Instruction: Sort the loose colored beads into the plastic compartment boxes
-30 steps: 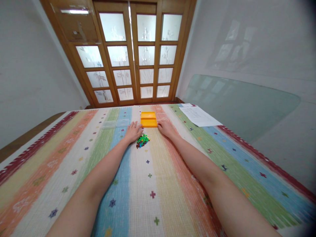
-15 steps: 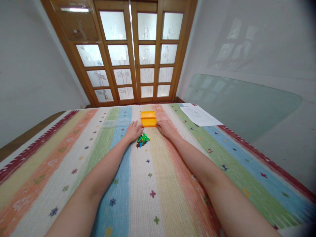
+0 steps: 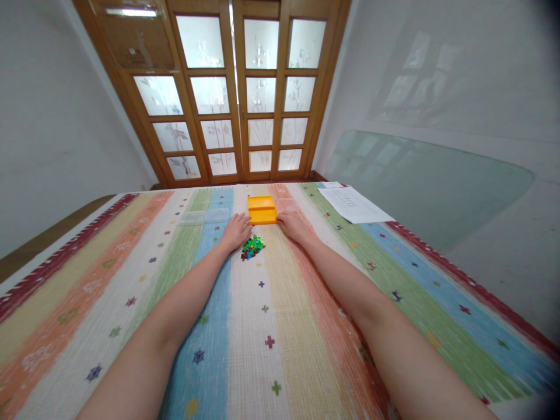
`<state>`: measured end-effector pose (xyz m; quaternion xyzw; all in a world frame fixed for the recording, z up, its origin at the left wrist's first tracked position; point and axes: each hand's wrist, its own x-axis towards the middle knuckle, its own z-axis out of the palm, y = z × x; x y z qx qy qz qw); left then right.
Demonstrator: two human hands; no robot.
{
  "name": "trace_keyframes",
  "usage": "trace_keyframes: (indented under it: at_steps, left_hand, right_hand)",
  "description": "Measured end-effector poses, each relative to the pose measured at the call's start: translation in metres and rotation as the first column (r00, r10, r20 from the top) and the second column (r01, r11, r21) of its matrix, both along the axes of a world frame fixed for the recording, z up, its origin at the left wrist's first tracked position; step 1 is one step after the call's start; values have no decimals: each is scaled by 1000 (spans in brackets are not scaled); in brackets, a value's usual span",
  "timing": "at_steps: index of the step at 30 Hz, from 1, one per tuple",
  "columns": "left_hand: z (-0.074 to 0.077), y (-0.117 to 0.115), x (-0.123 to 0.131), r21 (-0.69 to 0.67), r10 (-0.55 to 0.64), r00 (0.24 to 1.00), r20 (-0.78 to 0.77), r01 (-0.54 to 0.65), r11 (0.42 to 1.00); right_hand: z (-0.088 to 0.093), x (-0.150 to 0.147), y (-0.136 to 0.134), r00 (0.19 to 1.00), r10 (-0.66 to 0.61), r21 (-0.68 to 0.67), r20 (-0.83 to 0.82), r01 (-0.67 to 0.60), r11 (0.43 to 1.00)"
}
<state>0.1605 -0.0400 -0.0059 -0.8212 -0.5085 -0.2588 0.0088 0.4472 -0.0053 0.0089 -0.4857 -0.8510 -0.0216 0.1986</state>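
An orange-yellow plastic box (image 3: 262, 217) lies opened out on the striped cloth in front of me, its two shallow halves side by side, one behind the other. My left hand (image 3: 237, 230) is at its near left corner, thumb and fingertips closed on the edge. At the near right corner, my right hand (image 3: 292, 224) grips the other edge with its fingers curled. Close beside the left hand is a small heap of tiny green, blue, brown and yellow plastic pieces (image 3: 253, 247).
Left of the hands lies a clear plastic case (image 3: 192, 218); another clear piece (image 3: 287, 205) sits behind my right hand. A printed paper sheet (image 3: 353, 205) rests at the far right. The patterned tablecloth (image 3: 245, 350) covers the table, with glazed wooden doors (image 3: 238, 87) beyond.
Only a very slight shift of the view shows. Both hands, the box and the heap of pieces keep their places.
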Motion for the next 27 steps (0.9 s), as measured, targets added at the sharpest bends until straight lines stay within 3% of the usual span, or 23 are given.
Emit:
trace_keyframes:
  at_steps: [6, 18, 27]
  left_hand:
    - [8, -5, 2, 42, -15, 999, 49, 13, 999]
    - [14, -10, 4, 27, 69, 994, 84, -72, 997]
    - [5, -5, 3, -2, 73, 997, -2, -73, 997]
  right_hand:
    - [-1, 4, 6, 997, 72, -8, -10, -72, 997]
    - [13, 0, -7, 999, 42, -41, 2, -42, 998]
    - [15, -4, -6, 1000, 24, -34, 8, -24, 999]
